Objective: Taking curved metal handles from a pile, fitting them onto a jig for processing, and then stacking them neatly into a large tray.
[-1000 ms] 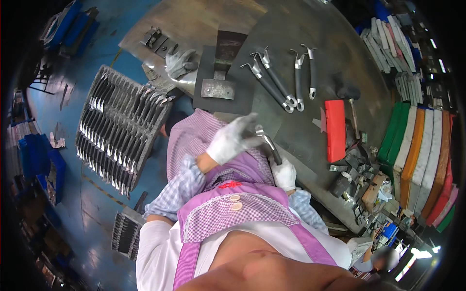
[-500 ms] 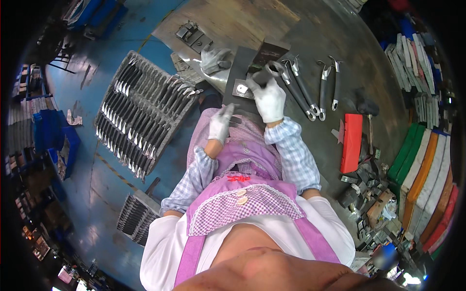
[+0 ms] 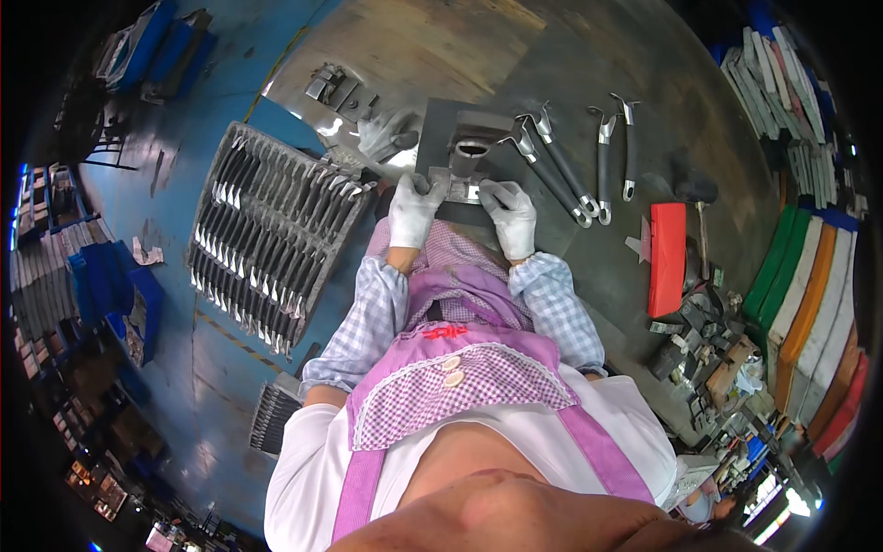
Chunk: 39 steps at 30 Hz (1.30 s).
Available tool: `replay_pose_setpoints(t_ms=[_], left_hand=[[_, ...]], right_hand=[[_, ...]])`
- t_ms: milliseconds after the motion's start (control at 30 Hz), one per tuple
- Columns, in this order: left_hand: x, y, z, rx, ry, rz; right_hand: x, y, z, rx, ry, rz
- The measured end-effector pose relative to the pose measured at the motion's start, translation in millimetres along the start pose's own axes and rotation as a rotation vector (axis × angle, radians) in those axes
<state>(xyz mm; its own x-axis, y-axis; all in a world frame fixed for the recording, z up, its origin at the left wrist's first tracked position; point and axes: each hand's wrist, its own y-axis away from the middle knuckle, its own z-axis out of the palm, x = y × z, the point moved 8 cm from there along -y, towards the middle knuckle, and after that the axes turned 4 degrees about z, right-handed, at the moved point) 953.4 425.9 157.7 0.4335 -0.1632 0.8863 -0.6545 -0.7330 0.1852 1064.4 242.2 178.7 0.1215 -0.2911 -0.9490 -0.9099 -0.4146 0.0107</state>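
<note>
Both my hands wear white gloves. My left hand (image 3: 414,212) and my right hand (image 3: 511,217) face each other at the bench edge, fingers curled in. They pinch the two ends of a small shiny metal plate (image 3: 454,190). Just beyond the plate stands a dark hollow metal cylinder (image 3: 471,158), its open round top showing; whether it rests on the plate is hard to tell. Behind it sits a dark metal block (image 3: 482,121). Right of my right hand lie several black-handled tools (image 3: 561,172) with hooked metal ends.
A grey tray (image 3: 241,136) of black-handled metal pieces stands at left. On the bench are a loose grey glove (image 3: 384,136), a metal fixture (image 3: 340,92), a red box (image 3: 666,259) and a hammer (image 3: 697,195). Coloured boards (image 3: 798,308) stack at far right.
My right hand has let go of the dark cylinder, now standing by the plate, and moved down to the plate's right end. My left hand has risen from my lap to its left end.
</note>
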Motion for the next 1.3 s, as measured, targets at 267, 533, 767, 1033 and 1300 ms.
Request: replay_pose_setpoints(t_ms=[267, 533, 767, 1033, 1300], left_hand=[[3.7, 4.8, -10.3, 0.050, -0.155, 0.002], [19.9, 18.6, -44.6, -0.317, 0.103, -0.145], [-17.9, 45.0, -110.4, -0.321, 0.506, -0.012], [-247.5, -146.8, -261.1, 0.282, -0.072, -0.079], [-305.3, -191.6, -219.5, 0.249, -0.573, -0.068]], right_hand=[[-6.9, -5.9, 10.2, -0.079, 0.032, 0.083], [-98.5, -14.7, 54.0, -0.200, -0.037, 0.133], [-171.3, 38.7, 122.5, -0.569, 0.171, -0.641], [-31.9, -1.5, -5.2, -0.163, 0.466, 0.059], [-14.6, 16.8, 21.3, 0.139, 0.735, -0.144]])
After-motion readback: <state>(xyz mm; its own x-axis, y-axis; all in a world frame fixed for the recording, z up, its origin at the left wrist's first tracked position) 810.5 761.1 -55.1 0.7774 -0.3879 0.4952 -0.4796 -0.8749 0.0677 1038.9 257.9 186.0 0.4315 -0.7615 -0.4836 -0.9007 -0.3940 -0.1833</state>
